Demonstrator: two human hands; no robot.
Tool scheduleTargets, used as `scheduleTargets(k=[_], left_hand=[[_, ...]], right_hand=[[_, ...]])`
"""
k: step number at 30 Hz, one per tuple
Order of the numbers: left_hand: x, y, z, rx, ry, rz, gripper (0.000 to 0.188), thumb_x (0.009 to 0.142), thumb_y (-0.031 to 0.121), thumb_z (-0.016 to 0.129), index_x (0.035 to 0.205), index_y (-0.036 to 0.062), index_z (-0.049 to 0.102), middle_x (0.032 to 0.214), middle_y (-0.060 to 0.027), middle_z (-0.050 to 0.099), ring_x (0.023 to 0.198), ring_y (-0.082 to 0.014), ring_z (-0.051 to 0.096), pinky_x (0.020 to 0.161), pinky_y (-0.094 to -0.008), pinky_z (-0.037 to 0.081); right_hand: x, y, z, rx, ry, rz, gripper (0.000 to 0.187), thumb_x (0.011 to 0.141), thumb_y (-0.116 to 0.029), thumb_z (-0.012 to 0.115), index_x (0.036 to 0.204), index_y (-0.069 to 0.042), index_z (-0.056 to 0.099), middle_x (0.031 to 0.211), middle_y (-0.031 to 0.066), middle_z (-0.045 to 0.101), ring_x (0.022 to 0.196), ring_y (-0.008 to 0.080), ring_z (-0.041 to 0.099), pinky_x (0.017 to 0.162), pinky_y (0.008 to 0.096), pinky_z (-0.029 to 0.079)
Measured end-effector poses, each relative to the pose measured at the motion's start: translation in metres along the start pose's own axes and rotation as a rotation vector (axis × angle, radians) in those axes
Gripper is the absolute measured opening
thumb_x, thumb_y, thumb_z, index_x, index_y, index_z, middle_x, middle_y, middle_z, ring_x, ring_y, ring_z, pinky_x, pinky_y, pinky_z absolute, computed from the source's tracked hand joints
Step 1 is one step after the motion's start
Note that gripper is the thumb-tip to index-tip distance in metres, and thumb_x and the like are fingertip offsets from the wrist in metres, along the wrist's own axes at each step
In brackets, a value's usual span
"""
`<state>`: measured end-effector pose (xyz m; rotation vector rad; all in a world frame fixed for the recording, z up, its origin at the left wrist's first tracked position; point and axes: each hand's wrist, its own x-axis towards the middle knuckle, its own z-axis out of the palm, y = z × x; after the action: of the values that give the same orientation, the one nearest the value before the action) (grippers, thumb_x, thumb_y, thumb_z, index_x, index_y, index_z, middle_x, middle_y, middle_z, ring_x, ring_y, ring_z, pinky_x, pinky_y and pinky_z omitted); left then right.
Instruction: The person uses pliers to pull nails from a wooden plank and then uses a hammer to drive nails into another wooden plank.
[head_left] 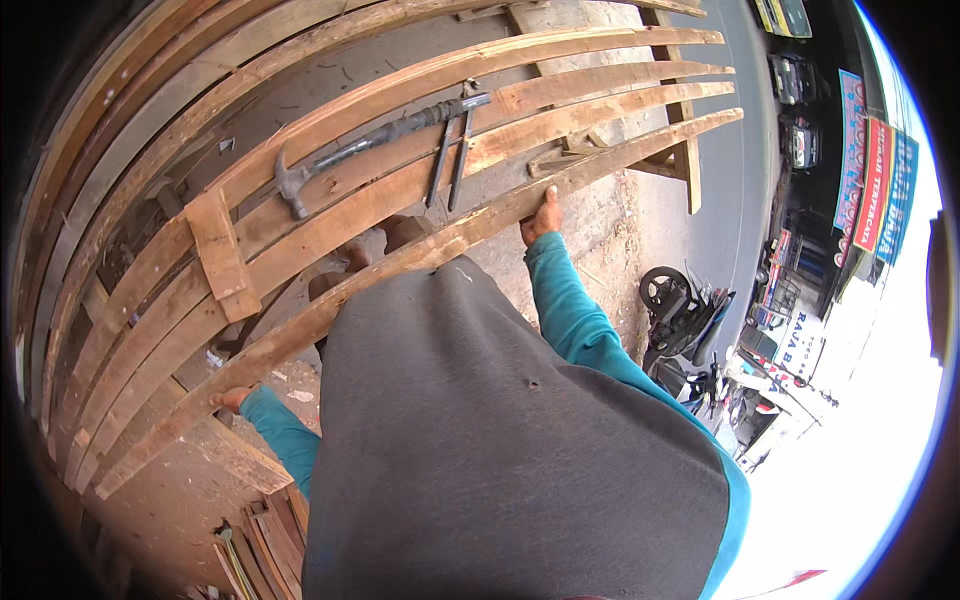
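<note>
A long, narrow wooden plank (395, 265) lies across in front of my body, nearest me of several parallel planks. My left hand (232, 398) is closed on it toward its lower left end. Further along, toward its upper right end, my right hand (545, 218) grips the same plank, thumb on top and fingers partly hidden beneath. Beyond it, a claw hammer (385, 133) with a dark handle rests across the neighbouring planks. A pair of pincers (439, 165) with dark handles lies by the hammer's handle end. A short board (222, 255) sits crosswise over several planks at the left.
More long planks (290, 35) fill the far left side. A wooden support (690, 170) stands under the right ends. Strips of wood (265, 545) are piled at lower left. A motorbike (685, 310) is parked at right beside the road (725, 160), with cars (795, 80) beyond.
</note>
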<state>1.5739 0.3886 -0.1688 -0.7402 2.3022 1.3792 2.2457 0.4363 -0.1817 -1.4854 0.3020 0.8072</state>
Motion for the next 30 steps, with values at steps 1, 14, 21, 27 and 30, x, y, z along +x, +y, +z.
scheduleTargets(k=[1,14,21,27,30], left_hand=[[0.047,0.003,-0.027,-0.008,0.106,0.156,0.098,0.095,0.069,0.050,0.143,-0.0160,0.043,0.148,-0.0288,0.050,0.133,-0.0387,0.053,0.112,-0.0492,0.043],[-0.068,0.049,0.083,0.302,0.075,0.308,0.088,0.101,0.064,0.040,0.138,-0.0147,0.051,0.141,-0.0304,0.055,0.128,-0.0382,0.058,0.108,-0.0467,0.047],[-0.084,0.075,0.130,0.391,0.078,0.320,0.088,0.101,0.065,0.040,0.138,-0.0147,0.050,0.141,-0.0298,0.055,0.127,-0.0384,0.058,0.108,-0.0467,0.047],[-0.089,0.073,0.137,0.424,0.087,0.332,0.088,0.101,0.065,0.039,0.137,-0.0147,0.050,0.141,-0.0293,0.055,0.127,-0.0385,0.059,0.107,-0.0468,0.048],[-0.088,0.070,0.135,0.420,0.084,0.314,0.088,0.101,0.065,0.039,0.137,-0.0147,0.050,0.141,-0.0291,0.055,0.126,-0.0386,0.059,0.107,-0.0469,0.048]], right_hand=[[0.000,0.010,0.024,0.007,-0.045,0.074,0.054,0.103,-0.043,0.059,0.141,-0.006,0.049,0.135,0.0134,0.058,0.119,0.0301,0.059,0.105,0.0471,0.047],[0.013,-0.056,0.119,-0.089,-0.034,0.076,0.059,0.102,-0.045,0.059,0.146,-0.007,0.045,0.143,0.0122,0.056,0.126,0.0322,0.056,0.108,0.0523,0.042],[0.017,-0.072,0.157,-0.129,-0.023,0.112,0.065,0.101,-0.048,0.059,0.146,-0.004,0.045,0.145,0.0141,0.055,0.128,0.0324,0.056,0.108,0.0541,0.043],[0.034,-0.077,0.173,-0.149,-0.044,0.143,0.070,0.101,-0.054,0.057,0.149,-0.003,0.043,0.148,0.0148,0.053,0.132,0.0332,0.054,0.110,0.0548,0.042],[0.038,-0.087,0.177,-0.113,-0.045,0.189,0.075,0.102,-0.057,0.050,0.152,-0.003,0.039,0.151,0.0169,0.049,0.135,0.0346,0.051,0.113,0.0539,0.040]])
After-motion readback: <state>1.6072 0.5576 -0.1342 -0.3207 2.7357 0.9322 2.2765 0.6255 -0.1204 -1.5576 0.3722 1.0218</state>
